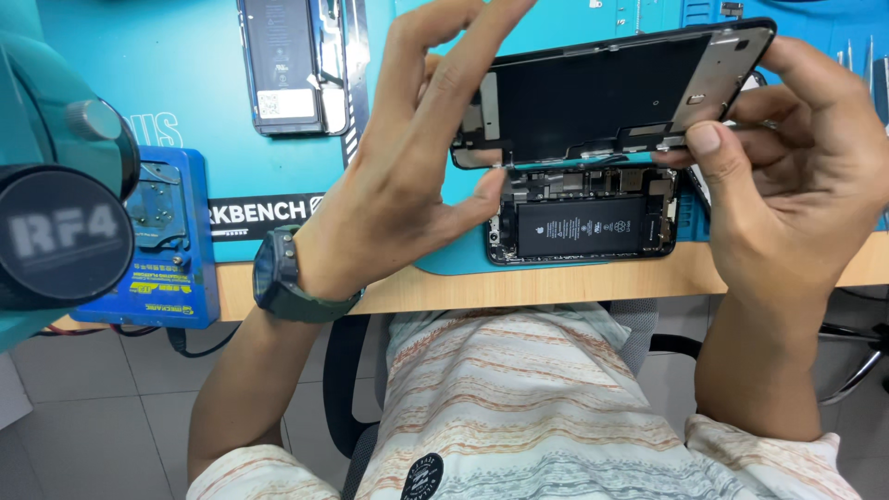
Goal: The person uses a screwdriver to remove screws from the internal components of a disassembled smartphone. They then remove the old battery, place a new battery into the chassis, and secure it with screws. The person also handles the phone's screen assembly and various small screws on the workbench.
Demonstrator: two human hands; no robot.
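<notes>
A phone's screen panel (602, 93) is lifted and tilted back over the opened phone body (579, 222), which lies on the blue mat with its black battery and boards showing. My left hand (407, 167) holds the panel's left edge, thumb near the hinge side, the other fingers spread upward. On the right end of the panel sits my right hand (796, 167), its thumb pressing near the lower edge by the flex cables. A dark watch (282, 278) is on my left wrist.
A second opened phone (296, 60) lies at the back left of the blue work mat (194, 74). A blue test box (167, 241) sits near the wooden table edge (556, 282). A microscope eyepiece (60, 185) fills the left. Tools stand at the far right.
</notes>
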